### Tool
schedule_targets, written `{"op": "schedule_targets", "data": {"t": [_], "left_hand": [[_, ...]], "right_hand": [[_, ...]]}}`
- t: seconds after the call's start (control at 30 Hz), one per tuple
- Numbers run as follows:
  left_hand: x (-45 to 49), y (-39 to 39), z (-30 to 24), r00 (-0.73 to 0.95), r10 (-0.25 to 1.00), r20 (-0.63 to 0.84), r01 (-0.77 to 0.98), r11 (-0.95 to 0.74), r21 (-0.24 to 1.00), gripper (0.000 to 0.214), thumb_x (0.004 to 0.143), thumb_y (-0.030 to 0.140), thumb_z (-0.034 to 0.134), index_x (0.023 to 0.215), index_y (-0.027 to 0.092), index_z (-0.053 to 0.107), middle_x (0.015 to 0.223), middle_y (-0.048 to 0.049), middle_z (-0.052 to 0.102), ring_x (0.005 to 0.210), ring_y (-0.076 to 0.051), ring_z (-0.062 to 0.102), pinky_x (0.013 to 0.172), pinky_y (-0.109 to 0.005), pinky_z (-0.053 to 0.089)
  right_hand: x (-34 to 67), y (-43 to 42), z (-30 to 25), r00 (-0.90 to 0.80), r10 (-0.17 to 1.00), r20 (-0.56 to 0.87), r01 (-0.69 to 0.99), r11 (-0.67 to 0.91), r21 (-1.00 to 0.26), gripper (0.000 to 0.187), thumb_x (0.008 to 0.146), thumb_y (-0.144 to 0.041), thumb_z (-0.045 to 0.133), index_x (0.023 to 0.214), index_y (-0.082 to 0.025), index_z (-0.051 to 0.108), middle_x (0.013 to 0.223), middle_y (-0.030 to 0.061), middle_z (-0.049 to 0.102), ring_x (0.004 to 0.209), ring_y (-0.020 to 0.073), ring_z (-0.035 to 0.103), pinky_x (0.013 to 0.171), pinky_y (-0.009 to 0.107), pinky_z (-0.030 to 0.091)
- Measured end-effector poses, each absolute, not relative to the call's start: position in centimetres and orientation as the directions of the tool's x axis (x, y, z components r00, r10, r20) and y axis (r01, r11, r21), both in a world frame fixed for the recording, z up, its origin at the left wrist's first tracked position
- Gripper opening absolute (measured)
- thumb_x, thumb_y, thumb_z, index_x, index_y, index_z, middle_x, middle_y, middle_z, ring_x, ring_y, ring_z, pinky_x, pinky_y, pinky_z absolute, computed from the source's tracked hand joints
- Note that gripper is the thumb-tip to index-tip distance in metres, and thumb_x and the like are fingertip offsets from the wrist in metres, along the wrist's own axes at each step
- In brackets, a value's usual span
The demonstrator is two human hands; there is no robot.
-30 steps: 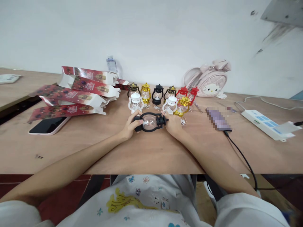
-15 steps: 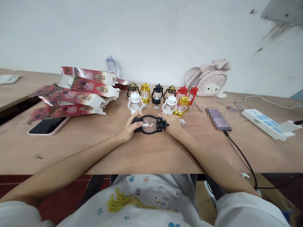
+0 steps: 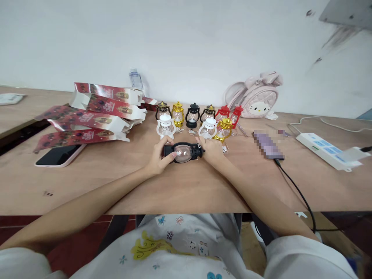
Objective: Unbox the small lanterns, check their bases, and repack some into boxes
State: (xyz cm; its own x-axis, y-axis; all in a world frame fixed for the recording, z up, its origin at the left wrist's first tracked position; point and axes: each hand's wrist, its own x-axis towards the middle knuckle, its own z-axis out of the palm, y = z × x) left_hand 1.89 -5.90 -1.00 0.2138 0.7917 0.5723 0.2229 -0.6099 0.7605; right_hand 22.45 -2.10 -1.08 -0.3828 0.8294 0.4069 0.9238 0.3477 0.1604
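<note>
A small black toy lantern (image 3: 183,153) with a clear globe lies sideways between my hands, just above or on the table; I cannot tell if it touches. My left hand (image 3: 159,155) is closed round its base at the left, thumb on the near side. At the lantern's top end, my right hand (image 3: 211,150) is closed, its fingertips pinching a small silvery hook (image 3: 199,146). Right behind stand a white lantern (image 3: 166,126), another white lantern (image 3: 208,128) and a gold lantern (image 3: 223,129).
A back row holds several lanterns in bronze, gold, black (image 3: 192,115) and red (image 3: 223,113). Printed red boxes (image 3: 100,106) are heaped at left over a phone (image 3: 59,155). At right are a pink bag (image 3: 258,100), a cabled phone (image 3: 267,145) and a power strip (image 3: 325,149).
The black lantern has turned slightly about its length and shifted a little left. My left thumb has slid along its near side. My right hand stays at the top end.
</note>
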Motion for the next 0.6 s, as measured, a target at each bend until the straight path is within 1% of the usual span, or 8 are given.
{"op": "schedule_targets", "data": {"t": [0.1, 0.2, 0.3, 0.4, 0.5, 0.57, 0.6], "left_hand": [[1.8, -5.7, -1.3, 0.219, 0.779, 0.587, 0.254, -0.627, 0.737, 0.030, 0.077, 0.047, 0.055, 0.080, 0.020, 0.042, 0.064, 0.0040, 0.038, 0.059, -0.012, 0.034, 0.056, -0.026, 0.026], [1.6, -5.4, -1.6, 0.253, 0.765, 0.592, 0.248, -0.643, 0.725, 0.031, 0.078, 0.048, 0.055, 0.081, 0.020, 0.040, 0.064, 0.0043, 0.037, 0.058, -0.012, 0.033, 0.055, -0.026, 0.025], [1.2, -5.4, -1.6, 0.303, 0.737, 0.604, 0.250, -0.673, 0.696, 0.031, 0.078, 0.048, 0.054, 0.082, 0.020, 0.040, 0.066, 0.0036, 0.038, 0.059, -0.013, 0.034, 0.056, -0.026, 0.026], [0.9, -5.6, -1.3, 0.337, 0.706, 0.624, 0.274, -0.707, 0.652, 0.030, 0.077, 0.046, 0.055, 0.082, 0.020, 0.042, 0.068, 0.0029, 0.039, 0.060, -0.013, 0.035, 0.056, -0.027, 0.027], [0.9, -5.8, -0.9, 0.354, 0.695, 0.626, 0.272, -0.717, 0.642, 0.030, 0.075, 0.045, 0.057, 0.082, 0.020, 0.043, 0.067, 0.0026, 0.041, 0.058, -0.013, 0.036, 0.056, -0.027, 0.027], [1.0, -5.9, -0.8, 0.352, 0.707, 0.614, 0.253, -0.703, 0.665, 0.030, 0.074, 0.045, 0.059, 0.081, 0.020, 0.043, 0.067, 0.0027, 0.041, 0.058, -0.012, 0.036, 0.055, -0.027, 0.026], [1.0, -5.9, -0.8, 0.346, 0.718, 0.604, 0.238, -0.690, 0.684, 0.031, 0.074, 0.045, 0.059, 0.081, 0.019, 0.043, 0.066, 0.0030, 0.041, 0.058, -0.012, 0.036, 0.056, -0.027, 0.026]], "right_hand": [[22.4, -2.2, -0.9, -0.351, 0.863, 0.364, 0.935, 0.303, 0.183, 0.045, 0.101, -0.032, 0.019, 0.095, -0.012, 0.060, 0.080, 0.0151, 0.070, 0.073, 0.0201, 0.065, 0.056, 0.028, 0.026], [22.3, -2.2, -0.8, -0.337, 0.889, 0.311, 0.939, 0.292, 0.182, 0.046, 0.101, -0.032, 0.017, 0.100, -0.012, 0.058, 0.085, 0.0158, 0.071, 0.077, 0.0213, 0.066, 0.056, 0.028, 0.028], [22.3, -2.2, -0.6, -0.341, 0.904, 0.259, 0.936, 0.303, 0.178, 0.048, 0.101, -0.035, 0.014, 0.103, -0.011, 0.056, 0.086, 0.0170, 0.070, 0.079, 0.0225, 0.066, 0.058, 0.027, 0.029], [22.1, -2.3, -0.5, -0.343, 0.908, 0.241, 0.937, 0.312, 0.158, 0.048, 0.100, -0.036, 0.015, 0.103, -0.010, 0.056, 0.085, 0.0182, 0.069, 0.079, 0.0230, 0.065, 0.060, 0.027, 0.030], [22.2, -2.5, -0.5, -0.345, 0.907, 0.243, 0.939, 0.331, 0.098, 0.045, 0.100, -0.035, 0.019, 0.102, -0.010, 0.057, 0.081, 0.0168, 0.068, 0.076, 0.0221, 0.063, 0.061, 0.027, 0.030], [22.4, -2.4, -0.6, -0.354, 0.900, 0.256, 0.932, 0.362, 0.016, 0.040, 0.099, -0.036, 0.025, 0.100, -0.012, 0.057, 0.079, 0.0137, 0.067, 0.073, 0.0209, 0.060, 0.060, 0.027, 0.028], [22.6, -2.3, -0.7, -0.364, 0.893, 0.265, 0.920, 0.389, -0.046, 0.037, 0.098, -0.035, 0.028, 0.097, -0.014, 0.058, 0.077, 0.0115, 0.066, 0.070, 0.0199, 0.059, 0.060, 0.027, 0.028]]}}
